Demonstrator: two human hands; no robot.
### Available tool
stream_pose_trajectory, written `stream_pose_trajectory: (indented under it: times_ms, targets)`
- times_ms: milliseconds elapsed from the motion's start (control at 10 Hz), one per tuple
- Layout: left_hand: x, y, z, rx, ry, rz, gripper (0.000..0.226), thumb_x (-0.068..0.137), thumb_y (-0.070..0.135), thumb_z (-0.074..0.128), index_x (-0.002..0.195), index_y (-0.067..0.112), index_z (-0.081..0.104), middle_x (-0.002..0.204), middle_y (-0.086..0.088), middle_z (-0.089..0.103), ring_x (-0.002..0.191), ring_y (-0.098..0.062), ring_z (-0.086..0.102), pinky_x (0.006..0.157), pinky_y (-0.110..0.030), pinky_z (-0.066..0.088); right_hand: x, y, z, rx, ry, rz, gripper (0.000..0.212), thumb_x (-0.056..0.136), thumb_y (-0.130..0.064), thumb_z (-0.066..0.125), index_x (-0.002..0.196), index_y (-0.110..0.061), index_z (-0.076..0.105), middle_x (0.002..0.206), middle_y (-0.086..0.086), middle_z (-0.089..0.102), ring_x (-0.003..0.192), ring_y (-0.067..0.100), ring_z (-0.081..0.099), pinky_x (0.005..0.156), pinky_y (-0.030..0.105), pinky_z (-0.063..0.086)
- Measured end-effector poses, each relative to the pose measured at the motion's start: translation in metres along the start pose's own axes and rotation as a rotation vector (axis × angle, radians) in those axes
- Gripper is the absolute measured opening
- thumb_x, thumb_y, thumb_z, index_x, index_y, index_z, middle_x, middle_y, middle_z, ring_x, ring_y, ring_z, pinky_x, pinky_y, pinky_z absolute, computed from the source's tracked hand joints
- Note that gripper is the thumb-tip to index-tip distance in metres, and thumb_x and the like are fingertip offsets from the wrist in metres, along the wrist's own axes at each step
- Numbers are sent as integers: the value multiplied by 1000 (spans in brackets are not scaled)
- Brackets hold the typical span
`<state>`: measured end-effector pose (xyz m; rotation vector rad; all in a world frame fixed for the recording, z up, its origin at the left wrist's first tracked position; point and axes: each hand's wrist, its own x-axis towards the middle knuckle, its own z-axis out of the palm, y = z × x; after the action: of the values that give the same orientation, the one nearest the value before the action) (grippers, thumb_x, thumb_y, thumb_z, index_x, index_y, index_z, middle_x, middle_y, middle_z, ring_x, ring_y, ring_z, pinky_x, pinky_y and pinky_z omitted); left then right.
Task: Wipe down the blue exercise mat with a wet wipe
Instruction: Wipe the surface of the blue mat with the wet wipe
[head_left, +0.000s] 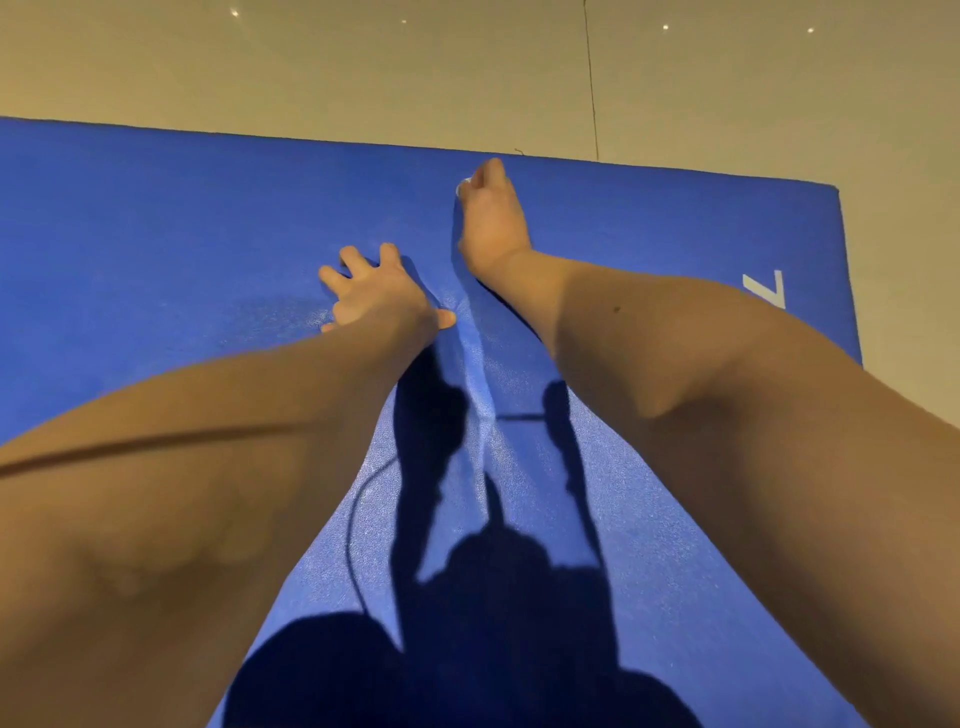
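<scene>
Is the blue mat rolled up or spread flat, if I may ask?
Spread flat: the blue mat lies unrolled on the floor.

A glossy beige floor (311, 67) fills the top of the view, crossed by one thin dark seam (591, 88); small light spots (665, 26) glint on it.

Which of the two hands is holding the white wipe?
The right hand, near the far edge of the mat: white wipe shows at its fingers. The left hand lies spread, empty.

Nearly all hidden under right hand (491, 218): wet wipe (464, 185), bar a white sliver. Cut off left and below: blue exercise mat (156, 234). Too partial to read: white print (763, 288) by its right edge.
</scene>
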<state>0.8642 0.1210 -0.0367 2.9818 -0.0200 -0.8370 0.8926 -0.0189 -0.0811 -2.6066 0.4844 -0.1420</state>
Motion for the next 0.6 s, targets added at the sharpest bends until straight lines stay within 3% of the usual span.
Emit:
stream_pose_trajectory:
  times_ms: [100, 200, 300, 400, 500, 600]
  targets:
    - [1, -1, 1, -7, -6, 2, 102, 69, 64, 82, 146, 29, 25, 154, -10, 13, 148, -42, 4, 99, -65, 45, 5, 18, -7, -48, -4, 18, 20, 91, -7, 39, 80, -23, 34, 86, -4, 39, 70, 16, 34, 64, 37, 31]
    - [1, 0, 2, -5, -18, -4, 103, 69, 65, 82, 147, 30, 23, 156, -10, 10, 148, -41, 4, 100, -65, 44, 12, 56, -36, -46, 66, 248, 9, 92, -10, 43, 92, -19, 44, 91, -1, 42, 78, 18, 37, 73, 33, 34]
    - [2, 0, 1, -16, -15, -6, 101, 70, 64, 82, 145, 30, 24, 155, -9, 11, 147, -40, 5, 101, -63, 44, 17, 76, -48, -108, 121, 356, 17, 93, -9, 46, 107, -12, 56, 99, 7, 50, 75, 6, 35, 67, 24, 31]
    - [3, 1, 0, -22, -19, -10, 100, 71, 62, 82, 145, 30, 24, 156, -9, 9, 148, -40, 3, 101, -63, 44, 20, 78, -50, 62, 129, 410, 34, 94, -6, 49, 127, 4, 51, 135, 16, 45, 65, -2, 14, 62, 8, 20]
    - [3, 3, 1, -22, -24, -12, 100, 70, 61, 83, 144, 30, 25, 156, -10, 9, 148, -41, 2, 101, -63, 45, 30, 59, -33, 87, 154, 354, 35, 93, -6, 51, 126, 5, 50, 136, 15, 44, 64, -1, 16, 62, 7, 20]
    - [4, 4, 2, -16, -21, -20, 103, 67, 62, 84, 144, 31, 25, 154, -9, 10, 147, -41, 4, 100, -63, 45, 34, 29, -20, 30, 6, 210, 30, 93, -5, 50, 122, 2, 54, 132, 15, 46, 79, 11, 33, 62, 8, 23]
